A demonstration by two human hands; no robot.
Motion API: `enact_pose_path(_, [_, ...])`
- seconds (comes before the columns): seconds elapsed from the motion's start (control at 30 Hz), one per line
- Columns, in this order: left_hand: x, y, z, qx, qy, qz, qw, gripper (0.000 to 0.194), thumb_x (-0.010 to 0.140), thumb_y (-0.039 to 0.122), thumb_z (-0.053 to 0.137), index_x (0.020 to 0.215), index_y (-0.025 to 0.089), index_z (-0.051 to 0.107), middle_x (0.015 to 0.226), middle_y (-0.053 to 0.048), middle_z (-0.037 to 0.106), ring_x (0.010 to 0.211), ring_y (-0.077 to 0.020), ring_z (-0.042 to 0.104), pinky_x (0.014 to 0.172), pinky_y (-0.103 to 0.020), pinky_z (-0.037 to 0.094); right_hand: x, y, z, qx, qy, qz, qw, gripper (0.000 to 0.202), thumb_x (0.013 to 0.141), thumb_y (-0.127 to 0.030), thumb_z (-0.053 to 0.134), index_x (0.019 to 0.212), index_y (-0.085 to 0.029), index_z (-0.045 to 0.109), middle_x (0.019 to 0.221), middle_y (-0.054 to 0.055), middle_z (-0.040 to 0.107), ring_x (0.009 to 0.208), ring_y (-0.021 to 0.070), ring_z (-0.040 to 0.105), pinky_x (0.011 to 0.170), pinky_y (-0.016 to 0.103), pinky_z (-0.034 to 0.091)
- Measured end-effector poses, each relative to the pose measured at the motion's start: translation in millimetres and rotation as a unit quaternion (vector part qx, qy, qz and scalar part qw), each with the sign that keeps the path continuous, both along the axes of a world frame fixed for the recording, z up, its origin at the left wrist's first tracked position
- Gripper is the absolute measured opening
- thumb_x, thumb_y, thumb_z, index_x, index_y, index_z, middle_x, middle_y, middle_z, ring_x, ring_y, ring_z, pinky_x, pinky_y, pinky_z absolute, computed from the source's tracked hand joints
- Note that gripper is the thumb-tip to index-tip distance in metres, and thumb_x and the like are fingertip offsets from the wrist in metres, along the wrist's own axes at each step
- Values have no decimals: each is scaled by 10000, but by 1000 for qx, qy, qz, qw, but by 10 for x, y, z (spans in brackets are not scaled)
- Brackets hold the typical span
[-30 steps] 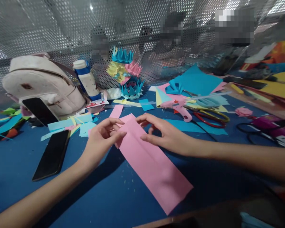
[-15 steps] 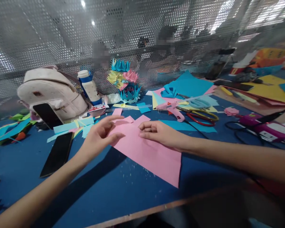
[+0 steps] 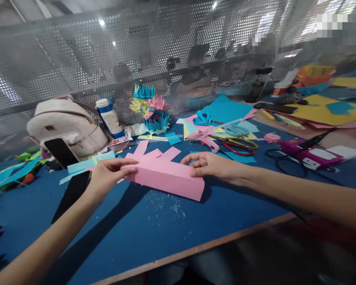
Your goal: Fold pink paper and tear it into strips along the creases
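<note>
A folded pink paper (image 3: pixel 166 180) is raised a little above the blue table, its long crease facing me. My left hand (image 3: pixel 108 174) pinches the paper's left end between thumb and fingers. At the right end, my right hand (image 3: pixel 206 166) grips the upper edge with curled fingers and thumb. Pink strips (image 3: pixel 171 154) stick out behind the folded part. The pink glue gun (image 3: pixel 204 138) lies beyond my right hand, close to red-handled scissors (image 3: pixel 239 148).
A black phone (image 3: pixel 72 194) lies left of my left hand. Behind stand a white backpack (image 3: pixel 65 124), a bottle (image 3: pixel 109 118) and paper flowers (image 3: pixel 156 120). A purple device (image 3: pixel 311 154) with black cables is at right.
The pink paper now shows a long fold and has turned, its near corner no longer reaching toward me. My left hand has closed on its left end; the view has shifted slightly.
</note>
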State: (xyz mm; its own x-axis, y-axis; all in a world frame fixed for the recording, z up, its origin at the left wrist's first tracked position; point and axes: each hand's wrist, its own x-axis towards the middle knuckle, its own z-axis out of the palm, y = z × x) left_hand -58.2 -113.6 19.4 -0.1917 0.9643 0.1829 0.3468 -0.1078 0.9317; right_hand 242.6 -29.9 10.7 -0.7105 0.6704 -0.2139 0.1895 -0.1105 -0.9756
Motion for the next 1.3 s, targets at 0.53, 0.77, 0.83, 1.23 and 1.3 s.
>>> enact_pose_path(0.53, [-12, 160, 108, 159, 194, -26, 968, 86, 750, 334, 771, 730, 250, 779, 946, -50, 634, 977, -225, 593, 872, -356, 459, -66, 100, 93, 523, -39, -2, 851, 245, 919, -337, 603, 1126, -271, 715, 1221, 53, 642, 1147, 218, 542, 1013, 396, 373])
enact_pose_path(0.77, [395, 194, 417, 220, 181, -96, 954, 120, 829, 232, 684, 718, 192, 706, 847, -45, 699, 867, -187, 642, 816, -323, 483, -675, 85, 426, 507, 93, -18, 857, 102, 862, -243, 670, 836, -190, 753, 899, 33, 735, 859, 169, 641, 797, 325, 466])
enact_pose_path(0.83, [435, 181, 490, 228, 170, -78, 955, 154, 826, 220, 680, 678, 178, 677, 802, -39, 693, 806, -172, 638, 763, -296, 486, -761, 120, 468, 474, 119, -24, 872, 127, 855, -239, 662, 781, -168, 737, 823, 34, 728, 783, 155, 639, 736, 307, 470])
enact_pose_path(1.23, [-14, 205, 582, 68, 0, -35, 997, 237, 677, 361, 812, 574, 191, 682, 757, -31, 658, 681, -143, 555, 526, -210, 399, -535, 206, 210, 341, 76, 26, 937, 168, 790, -333, 698, 711, -185, 709, 811, 35, 695, 770, 153, 624, 700, 297, 475])
enact_pose_path(1.3, [-87, 202, 603, 53, -6, -27, 998, 238, 659, 375, 821, 571, 197, 690, 724, -29, 651, 671, -148, 551, 542, -221, 402, -462, 194, 170, 325, 63, 31, 943, 176, 785, -347, 699, 709, -188, 704, 809, 34, 687, 766, 155, 617, 693, 298, 471])
